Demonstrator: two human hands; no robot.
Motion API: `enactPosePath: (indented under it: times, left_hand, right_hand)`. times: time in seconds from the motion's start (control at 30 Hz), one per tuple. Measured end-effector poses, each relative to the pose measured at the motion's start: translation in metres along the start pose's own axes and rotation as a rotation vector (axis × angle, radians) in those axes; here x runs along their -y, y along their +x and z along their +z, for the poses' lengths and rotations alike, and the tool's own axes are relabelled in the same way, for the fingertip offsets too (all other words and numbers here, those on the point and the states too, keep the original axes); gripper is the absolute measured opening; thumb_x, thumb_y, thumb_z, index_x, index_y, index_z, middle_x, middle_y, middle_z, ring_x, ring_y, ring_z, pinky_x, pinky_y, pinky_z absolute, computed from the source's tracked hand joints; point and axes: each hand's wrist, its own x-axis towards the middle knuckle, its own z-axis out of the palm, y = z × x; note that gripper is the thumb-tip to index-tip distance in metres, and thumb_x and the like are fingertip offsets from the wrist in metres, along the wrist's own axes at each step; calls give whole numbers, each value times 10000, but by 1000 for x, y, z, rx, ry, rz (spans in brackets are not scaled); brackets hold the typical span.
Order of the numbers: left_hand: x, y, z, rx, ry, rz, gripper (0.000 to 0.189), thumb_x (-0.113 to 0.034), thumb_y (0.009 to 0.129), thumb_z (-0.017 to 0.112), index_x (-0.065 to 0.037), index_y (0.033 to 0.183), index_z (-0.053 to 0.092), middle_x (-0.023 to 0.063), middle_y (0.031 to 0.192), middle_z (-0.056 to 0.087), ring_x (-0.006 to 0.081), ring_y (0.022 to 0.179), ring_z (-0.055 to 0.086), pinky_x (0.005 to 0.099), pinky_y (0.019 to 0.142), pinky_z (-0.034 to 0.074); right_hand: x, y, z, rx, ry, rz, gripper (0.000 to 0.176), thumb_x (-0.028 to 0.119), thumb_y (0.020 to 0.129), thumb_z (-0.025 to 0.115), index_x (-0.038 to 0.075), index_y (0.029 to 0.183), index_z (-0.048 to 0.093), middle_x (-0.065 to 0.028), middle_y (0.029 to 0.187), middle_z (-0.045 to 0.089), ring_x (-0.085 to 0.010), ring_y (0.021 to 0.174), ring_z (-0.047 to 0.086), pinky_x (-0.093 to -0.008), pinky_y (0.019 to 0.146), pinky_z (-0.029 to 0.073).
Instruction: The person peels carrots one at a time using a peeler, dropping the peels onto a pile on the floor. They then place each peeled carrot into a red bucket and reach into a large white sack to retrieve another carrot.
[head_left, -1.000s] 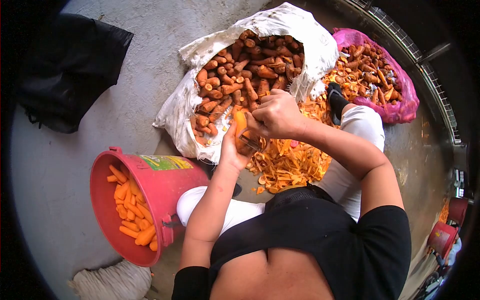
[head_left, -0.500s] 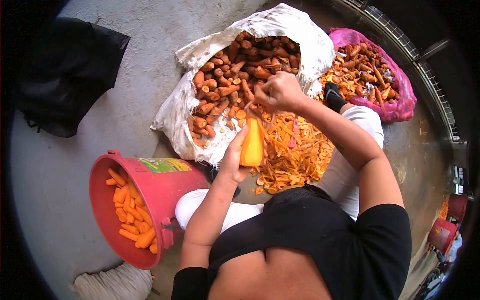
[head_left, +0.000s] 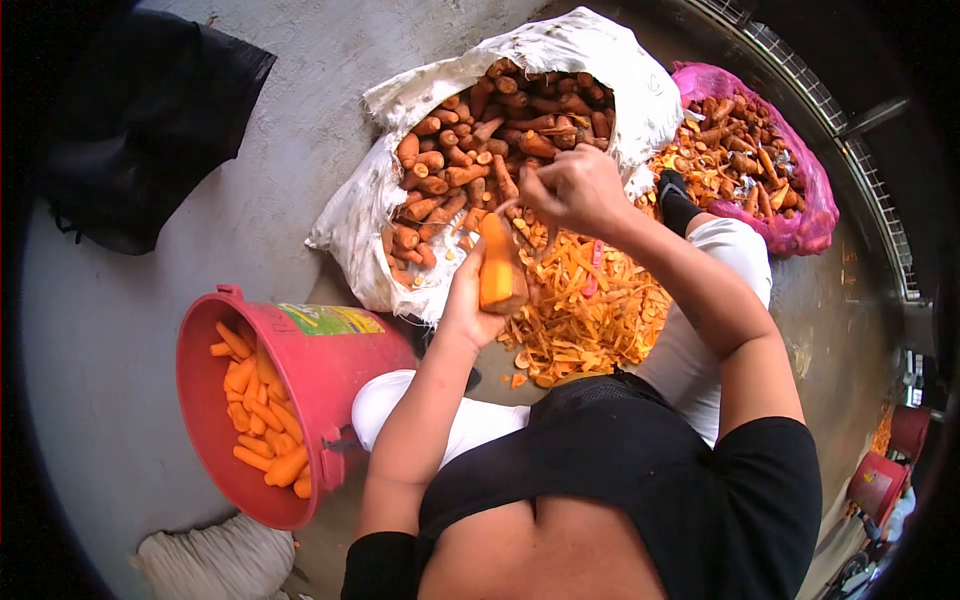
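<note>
My left hand [head_left: 470, 298] is wrapped round a thick carrot [head_left: 500, 280], held by its lower part with the top end pointing away from me. Bright peeled orange shows on one face of it, and darker skin remains on its side and lower end. My right hand [head_left: 580, 188] is closed in a fist just beyond the carrot's top. A thin peeler [head_left: 507, 207] sticks out of this fist, mostly hidden and blurred. Below both hands lies a heap of carrot peelings [head_left: 610, 320], with a red-handled tool [head_left: 594, 266] resting in it.
An open white sack [head_left: 345, 215] of unpeeled carrots lies ahead. To its right is a pink sack [head_left: 820, 200] with carrots and scraps. A red bucket [head_left: 350, 345] of peeled carrots tips towards me at left. Black cloth [head_left: 150, 130] lies at far left, a pale sack [head_left: 215, 560] below.
The carrot has turned in my left hand, so a browner unpeeled side now shows. My right fist stays near its top end. The view has shifted slightly.
</note>
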Motion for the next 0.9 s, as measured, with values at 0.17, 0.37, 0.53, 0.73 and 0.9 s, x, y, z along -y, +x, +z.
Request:
enactPosePath:
  times: [0.17,0.37,0.53,0.73,0.9]
  left_hand:
    - [0,-5,16,-166,-28,-12,332,-323,961,443,-79,1162,548,85,1060,621,218,935,622,396,824,539]
    - [3,-1,8,-132,-70,-29,359,-322,932,515,-62,1179,540,107,1063,618,244,974,612,409,849,532]
    - [6,-11,20,-89,60,13,387,-382,942,491,-70,1166,532,104,997,633,228,841,643,373,721,558]
    - [11,-25,24,49,281,-49,417,-421,975,400,-70,1174,504,107,875,621,200,688,647,325,543,549]
    - [3,-38,48,167,308,-5,428,-407,987,376,-36,1161,500,115,892,616,187,719,637,328,615,561]
  right_hand:
    - [30,-13,-1,27,58,-176,299,165,752,632,101,467,570,-47,434,472,-218,423,472,-340,505,371]
    - [30,-15,0,41,53,-231,318,147,737,632,105,441,523,-37,432,455,-225,425,472,-358,490,345]
    - [19,-13,-1,76,83,-157,296,178,768,606,119,478,594,-46,430,482,-213,419,497,-339,520,412]
    - [-39,6,9,56,-110,11,362,273,826,582,114,506,643,-82,440,521,-255,426,531,-359,525,471]
    - [-75,7,9,204,-349,314,435,359,855,487,76,574,661,-112,500,578,-271,484,605,-379,547,508]
